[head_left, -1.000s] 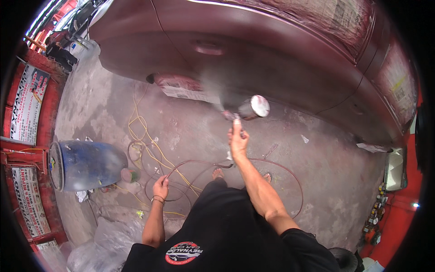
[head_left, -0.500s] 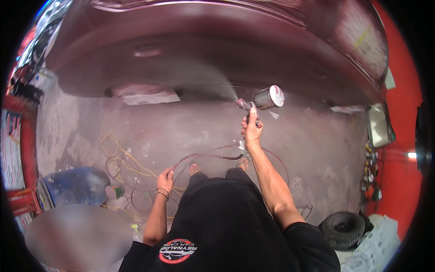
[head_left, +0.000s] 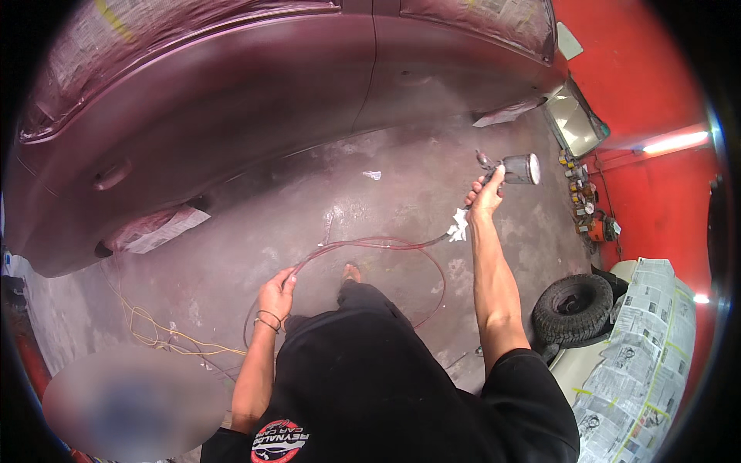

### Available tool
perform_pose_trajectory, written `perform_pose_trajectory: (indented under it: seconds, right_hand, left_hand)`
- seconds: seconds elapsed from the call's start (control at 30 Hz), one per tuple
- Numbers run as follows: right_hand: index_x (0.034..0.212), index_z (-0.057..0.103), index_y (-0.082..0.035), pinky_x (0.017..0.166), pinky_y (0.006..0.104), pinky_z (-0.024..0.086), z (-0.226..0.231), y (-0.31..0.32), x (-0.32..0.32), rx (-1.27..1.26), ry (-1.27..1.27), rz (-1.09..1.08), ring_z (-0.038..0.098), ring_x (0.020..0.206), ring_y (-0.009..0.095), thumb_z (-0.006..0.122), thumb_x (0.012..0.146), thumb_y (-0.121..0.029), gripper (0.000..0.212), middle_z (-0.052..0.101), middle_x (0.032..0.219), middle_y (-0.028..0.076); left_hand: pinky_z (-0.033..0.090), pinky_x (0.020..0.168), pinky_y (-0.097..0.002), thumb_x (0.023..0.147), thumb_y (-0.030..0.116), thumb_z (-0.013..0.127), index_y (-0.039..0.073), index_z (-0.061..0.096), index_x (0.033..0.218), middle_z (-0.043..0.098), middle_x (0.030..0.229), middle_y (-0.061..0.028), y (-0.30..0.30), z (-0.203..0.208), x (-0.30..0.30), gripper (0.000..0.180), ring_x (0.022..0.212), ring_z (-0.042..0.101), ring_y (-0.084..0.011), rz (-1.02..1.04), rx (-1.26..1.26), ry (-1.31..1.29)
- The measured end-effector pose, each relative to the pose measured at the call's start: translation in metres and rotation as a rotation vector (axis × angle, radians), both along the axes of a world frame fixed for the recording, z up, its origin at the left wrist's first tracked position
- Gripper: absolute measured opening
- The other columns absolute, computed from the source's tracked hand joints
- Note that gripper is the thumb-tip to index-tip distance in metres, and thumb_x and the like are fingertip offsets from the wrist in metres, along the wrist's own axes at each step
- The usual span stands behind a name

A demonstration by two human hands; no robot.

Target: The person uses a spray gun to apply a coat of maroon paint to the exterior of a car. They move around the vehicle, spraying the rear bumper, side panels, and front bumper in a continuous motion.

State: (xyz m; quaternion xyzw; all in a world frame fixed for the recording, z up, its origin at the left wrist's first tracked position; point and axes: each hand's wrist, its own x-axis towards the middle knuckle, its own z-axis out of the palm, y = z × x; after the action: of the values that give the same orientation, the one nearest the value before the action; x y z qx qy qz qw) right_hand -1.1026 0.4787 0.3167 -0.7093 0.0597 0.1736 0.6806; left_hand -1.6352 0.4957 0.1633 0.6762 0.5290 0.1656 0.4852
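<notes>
My right hand (head_left: pixel 485 196) is closed round the grip of a paint spray gun (head_left: pixel 494 163) with a dark cup on its right side. White tissue (head_left: pixel 458 224) is wrapped where the hose joins below the grip. My left hand (head_left: pixel 276 296) is wrapped round the dark red air hose (head_left: pixel 347 243), which runs across to the gun and loops down near my feet. Beyond the gun stands a dull maroon car body (head_left: pixel 255 92), its windows covered with masking paper (head_left: pixel 494 19). No spray shows at the nozzle.
Paper-covered wheels (head_left: pixel 158 231) sit under the car. A spare tyre (head_left: pixel 573 307) and a newspaper-covered vehicle (head_left: pixel 637 363) stand at the right. Small cans (head_left: pixel 580 189) line the red wall (head_left: pixel 641 85). A yellow hose (head_left: pixel 166 336) lies on the floor at left.
My view has turned and moved rightward along the car. The spray gun has swung right, away from the panel, and the paint mist has stopped. Both hands keep their hold.
</notes>
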Motion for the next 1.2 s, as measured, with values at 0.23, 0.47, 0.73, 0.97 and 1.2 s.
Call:
perform_pose_trajectory:
  seconds: [0.23, 0.47, 0.73, 0.97, 1.2]
  right_hand:
    - [0.080, 0.052, -0.016, 0.039, 0.0261, 0.025, 0.004, 0.001, -0.032, 0.019, -0.007, 0.040, 0.033, 0.041, 0.007, 0.060, 0.087, -0.079, 0.065, 0.044, 0.058, -0.006]
    - [0.083, 0.052, -0.014, 0.039, 0.0241, 0.027, -0.010, 0.082, -0.249, -0.003, 0.089, 0.435, 0.036, 0.043, 0.006, 0.057, 0.091, -0.077, 0.063, 0.044, 0.059, -0.006]
    - [0.080, 0.066, -0.011, 0.052, 0.0231, 0.042, -0.022, 0.138, -0.523, 0.089, 0.188, 0.930, 0.054, 0.058, 0.005, 0.070, 0.094, -0.059, 0.051, 0.062, 0.071, -0.003]
    - [0.091, 0.070, -0.011, 0.056, 0.0223, 0.043, 0.028, 0.141, -0.651, 0.365, 0.068, 1.346, 0.054, 0.066, 0.003, 0.067, 0.100, -0.047, 0.037, 0.061, 0.076, -0.006]
    - [0.091, 0.071, -0.006, 0.059, 0.0237, 0.039, 0.042, 0.136, -0.544, 0.323, 0.056, 1.151, 0.047, 0.069, 0.003, 0.067, 0.102, -0.042, 0.038, 0.054, 0.073, -0.009]
  left_hand:
    - [0.053, 0.098, -0.0425, 0.099, 0.028, 0.062, 0.009, 0.069, 0.128, 0.071, 0.123, -0.0175, -0.012, 0.015, -0.004, 0.035, 0.115, 0.068, -0.0378, 0.052, -0.137, -0.035]
    - [0.053, 0.097, -0.0418, 0.099, 0.030, 0.063, 0.010, 0.070, 0.128, 0.072, 0.121, -0.0185, -0.024, 0.038, -0.154, 0.036, 0.113, 0.069, -0.0375, 0.307, -0.183, 0.159]
    - [0.056, 0.065, -0.0310, 0.100, 0.020, 0.065, 0.007, 0.071, 0.126, 0.068, 0.085, -0.0066, -0.113, 0.025, -0.366, 0.030, 0.070, 0.063, -0.0135, 0.761, -0.128, 0.095]
    - [0.053, 0.056, -0.0262, 0.103, 0.016, 0.063, 0.003, 0.066, 0.131, 0.062, 0.082, -0.0006, -0.167, 0.033, -0.417, 0.031, 0.066, 0.057, -0.0081, 0.914, -0.103, 0.040]
    - [0.049, 0.051, -0.0259, 0.102, 0.016, 0.064, 0.003, 0.067, 0.129, 0.061, 0.081, -0.0004, -0.139, 0.002, -0.327, 0.030, 0.063, 0.054, -0.0066, 0.787, -0.172, -0.066]
